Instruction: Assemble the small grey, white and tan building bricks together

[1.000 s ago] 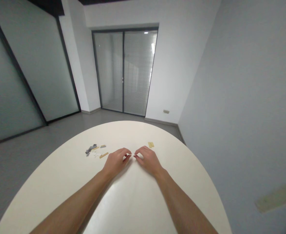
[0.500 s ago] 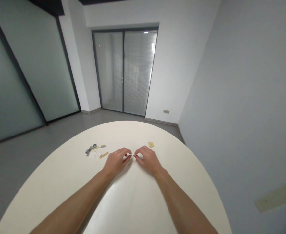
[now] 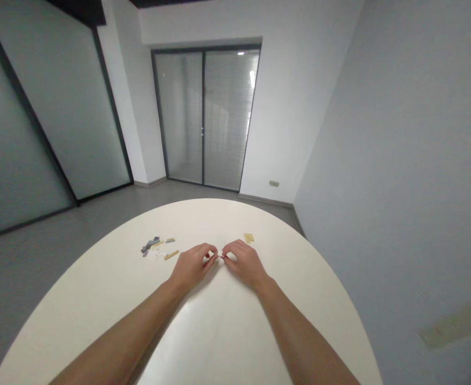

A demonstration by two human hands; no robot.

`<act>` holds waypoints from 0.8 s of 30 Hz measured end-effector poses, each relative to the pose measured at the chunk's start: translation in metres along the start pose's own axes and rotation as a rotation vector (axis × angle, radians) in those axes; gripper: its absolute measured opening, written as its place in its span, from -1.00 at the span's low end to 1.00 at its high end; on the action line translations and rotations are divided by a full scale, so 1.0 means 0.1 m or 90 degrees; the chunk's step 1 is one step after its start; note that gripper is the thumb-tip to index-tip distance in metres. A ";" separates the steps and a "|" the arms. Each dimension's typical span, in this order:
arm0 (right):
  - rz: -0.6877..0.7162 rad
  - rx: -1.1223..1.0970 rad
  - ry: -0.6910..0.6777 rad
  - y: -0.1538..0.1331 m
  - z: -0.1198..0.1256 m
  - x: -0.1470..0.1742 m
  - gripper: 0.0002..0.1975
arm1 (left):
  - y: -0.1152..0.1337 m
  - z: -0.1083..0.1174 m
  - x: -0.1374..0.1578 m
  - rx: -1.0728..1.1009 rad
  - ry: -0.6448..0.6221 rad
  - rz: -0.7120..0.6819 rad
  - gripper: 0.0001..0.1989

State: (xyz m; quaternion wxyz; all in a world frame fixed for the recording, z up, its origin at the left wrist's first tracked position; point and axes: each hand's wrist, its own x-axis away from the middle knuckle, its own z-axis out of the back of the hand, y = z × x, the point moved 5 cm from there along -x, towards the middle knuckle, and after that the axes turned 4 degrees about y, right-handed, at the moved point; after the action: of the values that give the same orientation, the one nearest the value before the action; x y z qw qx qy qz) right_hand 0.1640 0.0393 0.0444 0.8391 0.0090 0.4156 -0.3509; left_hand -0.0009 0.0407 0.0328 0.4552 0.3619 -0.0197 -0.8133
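My left hand [image 3: 195, 263] and my right hand [image 3: 243, 261] meet over the middle of the white round table [image 3: 215, 331]. Thumb and fingers are pinched together on each, the fingertips almost touching. Whatever lies between them is tiny and pale, too small to name. A tan strip [image 3: 171, 255] rests on the tabletop just left of my left hand. Beyond my right hand lies a flat yellowish piece [image 3: 248, 237].
Left of my hands lie a cluster of small grey pieces [image 3: 151, 244], some white bits [image 3: 157, 255] and a grey-and-tan piece [image 3: 170, 240]. A grey wall [image 3: 399, 187] runs close by the table's right side. Glass doors [image 3: 203, 117] stand behind.
Both hands stay in nearly the same place. Their fingertips have shifted very slightly, and the loose pieces on the table have not moved.
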 end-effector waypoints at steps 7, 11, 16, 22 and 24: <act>0.004 -0.009 -0.005 0.00 0.01 0.00 -0.87 | -0.01 0.00 0.00 0.010 0.000 0.013 -0.87; -0.003 -0.002 -0.005 -0.02 0.02 0.00 -0.89 | -0.02 0.00 0.00 0.011 -0.001 0.016 -0.86; -0.018 -0.002 -0.006 -0.03 0.02 -0.01 -0.89 | -0.03 -0.01 -0.01 0.016 0.009 0.001 -0.83; -0.020 0.000 -0.007 -0.02 0.02 0.00 -0.87 | -0.05 -0.03 0.00 0.018 0.017 -0.011 -0.82; -0.022 0.002 -0.008 -0.03 0.02 -0.01 -0.87 | -0.06 -0.03 0.00 0.018 0.017 -0.011 -0.83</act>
State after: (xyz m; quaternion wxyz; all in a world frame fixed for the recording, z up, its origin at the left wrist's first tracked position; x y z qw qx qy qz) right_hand 0.1636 0.0370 0.0467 0.8357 0.0007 0.4097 -0.3658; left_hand -0.0032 0.0452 0.0281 0.4435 0.3792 -0.0219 -0.8118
